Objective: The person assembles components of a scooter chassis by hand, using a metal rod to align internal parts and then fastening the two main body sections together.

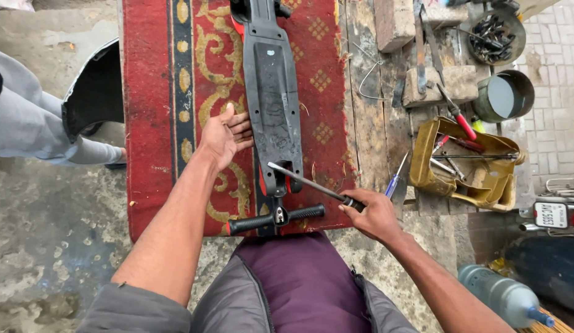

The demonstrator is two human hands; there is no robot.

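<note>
A long black plastic vehicle part (pixel 271 92) with red edges lies lengthwise on a red patterned carpet (pixel 157 123). At its near end sits a black crossbar with rubber grips (pixel 276 217). My left hand (pixel 225 134) rests flat, fingers spread, against the part's left side. My right hand (pixel 373 213) grips the black handle of a long metal screwdriver (pixel 308 183). Its shaft runs up and left, and the tip touches the part's near end.
Right of the carpet are wooden planks (pixel 376 117), a yellow tray of tools (pixel 463 163), a blue-handled screwdriver (pixel 395 177), bricks (pixel 395 21), two metal tins (pixel 504 94) and a plastic bottle (pixel 503 296). Another person's grey-trousered leg (pixel 34 123) is at left, beside a black curved panel (pixel 93 92).
</note>
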